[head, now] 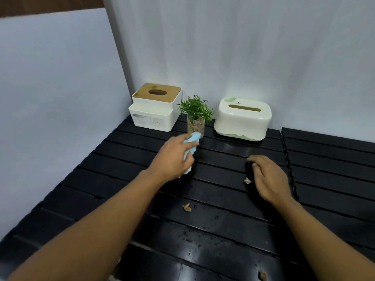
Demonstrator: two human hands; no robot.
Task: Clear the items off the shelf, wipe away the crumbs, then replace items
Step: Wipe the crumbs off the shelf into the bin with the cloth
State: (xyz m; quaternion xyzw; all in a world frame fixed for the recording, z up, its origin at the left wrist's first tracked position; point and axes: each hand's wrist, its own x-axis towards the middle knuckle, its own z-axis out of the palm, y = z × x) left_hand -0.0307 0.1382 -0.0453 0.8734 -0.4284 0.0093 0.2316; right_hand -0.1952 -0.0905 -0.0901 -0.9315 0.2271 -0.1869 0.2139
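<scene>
My left hand [174, 155] grips a light blue cloth [192, 138] just in front of a small green plant in a clear glass [195, 120]. A white tissue box with a wooden lid [155, 107] stands at the back left of the black slatted shelf [223, 199]. To the plant's right sits a pale green and white tissue box [243, 118]. My right hand [267, 177] hovers low over the shelf with loosely curled fingers, holding nothing. Beige crumbs lie beside that hand [247, 181], in the middle [187, 207] and near the front edge [262, 275].
A white wall runs behind the shelf and a pale panel closes its left side. A second black slatted section [328, 159] joins on the right. Small specks dot the glossy front slats.
</scene>
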